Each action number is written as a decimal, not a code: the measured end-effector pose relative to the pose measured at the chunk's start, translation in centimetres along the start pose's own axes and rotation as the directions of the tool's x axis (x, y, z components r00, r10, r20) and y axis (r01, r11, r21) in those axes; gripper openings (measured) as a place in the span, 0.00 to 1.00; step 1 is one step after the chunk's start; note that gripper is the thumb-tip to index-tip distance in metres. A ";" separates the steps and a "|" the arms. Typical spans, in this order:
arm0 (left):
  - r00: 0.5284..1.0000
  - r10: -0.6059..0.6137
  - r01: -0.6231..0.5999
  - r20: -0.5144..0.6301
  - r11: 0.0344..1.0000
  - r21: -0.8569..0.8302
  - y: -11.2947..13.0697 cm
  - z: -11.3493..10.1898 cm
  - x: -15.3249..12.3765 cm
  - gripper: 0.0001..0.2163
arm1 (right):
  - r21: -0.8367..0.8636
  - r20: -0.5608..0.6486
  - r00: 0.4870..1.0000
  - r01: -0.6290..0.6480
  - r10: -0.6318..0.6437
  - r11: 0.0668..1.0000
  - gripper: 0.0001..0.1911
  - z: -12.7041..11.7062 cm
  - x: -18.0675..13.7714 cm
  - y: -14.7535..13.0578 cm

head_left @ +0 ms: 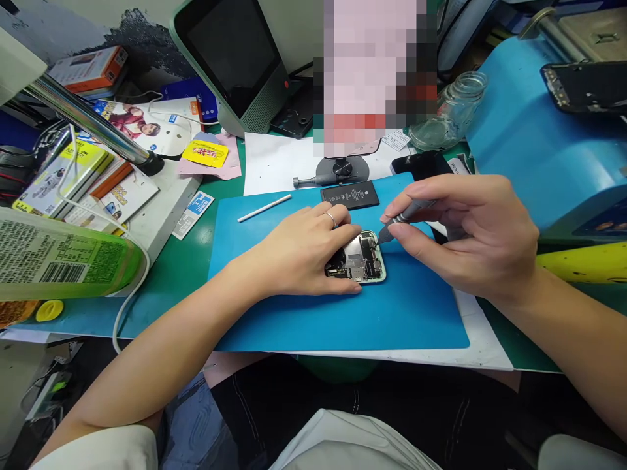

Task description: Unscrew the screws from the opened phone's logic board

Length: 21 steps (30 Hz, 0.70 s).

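An opened smartphone [360,260] lies on the blue work mat [343,323], its circuit boards and metal parts exposed. My left hand [308,251] wraps over its left part, thumb along the near edge and fingers along the far edge, hiding that part. Pinched between the thumb and fingers of my right hand [470,235] is a grey screwdriver [402,219]; its tip meets the phone's inside near the right end. Just beyond the phone lies a black phone battery [350,195]. A thin white stick [264,208] rests on the mat to the left.
Behind the mat stand a round dark stand [360,171], another grey screwdriver [313,180] and a glass jar [450,111]. A blue machine [539,137] fills the right side. To the left are a green bottle [68,261], a lamp pole [93,121] and a white cable [128,307].
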<state>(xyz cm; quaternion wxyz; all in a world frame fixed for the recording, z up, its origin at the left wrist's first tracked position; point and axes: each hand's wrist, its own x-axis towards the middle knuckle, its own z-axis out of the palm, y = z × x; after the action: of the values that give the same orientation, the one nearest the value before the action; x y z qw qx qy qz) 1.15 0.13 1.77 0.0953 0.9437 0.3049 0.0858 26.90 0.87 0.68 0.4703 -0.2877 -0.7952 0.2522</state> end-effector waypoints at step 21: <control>1.000 -0.016 0.016 0.024 1.000 0.006 0.1 -0.1 0.1 0.32 | 0.105 0.065 0.998 0.007 -0.014 0.994 0.26 -0.2 -0.1 -0.2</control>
<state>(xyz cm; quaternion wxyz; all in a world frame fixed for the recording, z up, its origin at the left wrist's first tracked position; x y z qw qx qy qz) 1.30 0.11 1.90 0.0971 0.9425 0.3115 0.0726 27.04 0.66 0.87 0.4598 -0.2501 -0.7973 0.3005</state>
